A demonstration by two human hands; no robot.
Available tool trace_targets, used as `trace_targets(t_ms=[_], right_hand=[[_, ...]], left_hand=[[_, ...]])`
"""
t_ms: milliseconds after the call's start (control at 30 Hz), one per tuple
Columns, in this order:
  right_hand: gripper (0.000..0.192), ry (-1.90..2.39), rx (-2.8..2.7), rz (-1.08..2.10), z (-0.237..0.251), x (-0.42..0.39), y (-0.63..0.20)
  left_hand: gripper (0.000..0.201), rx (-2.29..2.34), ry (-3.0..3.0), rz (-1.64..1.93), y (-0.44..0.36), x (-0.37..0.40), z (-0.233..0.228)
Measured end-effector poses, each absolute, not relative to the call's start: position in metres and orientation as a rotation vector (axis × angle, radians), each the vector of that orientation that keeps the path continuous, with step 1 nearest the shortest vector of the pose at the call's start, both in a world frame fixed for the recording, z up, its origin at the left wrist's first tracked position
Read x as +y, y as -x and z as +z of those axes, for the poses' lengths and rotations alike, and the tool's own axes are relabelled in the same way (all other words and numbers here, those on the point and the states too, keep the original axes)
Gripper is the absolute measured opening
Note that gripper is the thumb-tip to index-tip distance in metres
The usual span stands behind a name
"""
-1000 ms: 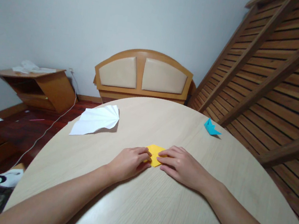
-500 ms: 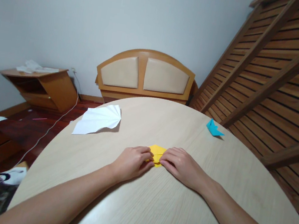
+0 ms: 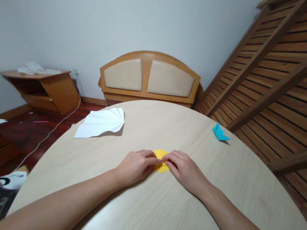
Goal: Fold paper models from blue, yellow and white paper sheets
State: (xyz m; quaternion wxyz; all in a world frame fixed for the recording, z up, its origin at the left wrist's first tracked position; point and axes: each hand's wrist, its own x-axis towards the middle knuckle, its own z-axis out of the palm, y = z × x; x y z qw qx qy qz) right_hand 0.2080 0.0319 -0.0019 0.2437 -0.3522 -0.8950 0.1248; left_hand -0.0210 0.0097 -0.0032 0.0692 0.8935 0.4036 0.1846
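**Two hands meet over a yellow fold**

On a round pale table (image 3: 155, 215), the left hand (image 3: 136, 165) and the right hand (image 3: 184, 167) press on a small folded yellow paper (image 3: 161, 161) lying flat near the table's middle. Both sets of fingers are curled close, tips pinching the paper where they meet. A pleated white paper (image 3: 100, 123) lies far left; a blue paper boat (image 3: 219, 133) sits well apart at the right.
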Motion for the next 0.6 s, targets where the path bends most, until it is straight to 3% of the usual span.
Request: trace_targets(t_ms=[300, 467, 600], right_hand=[[0.026, 1.045, -2.653, 0.045, 0.013, 0.009, -0.205], [0.069, 1.272, -2.664, -0.059, -0.001, -0.012, -0.197], [0.076, 1.341, -2.643, 0.015, -0.010, -0.014, -0.196]], left_hand=[[0.037, 1.112, -2.768, 0.482, 0.022, 0.005, 0.004], [0.051, 1.117, -2.785, 0.346, 0.022, 0.001, 0.004], [0.057, 1.255, -2.801, 0.203, 0.021, -0.006, -0.003]])
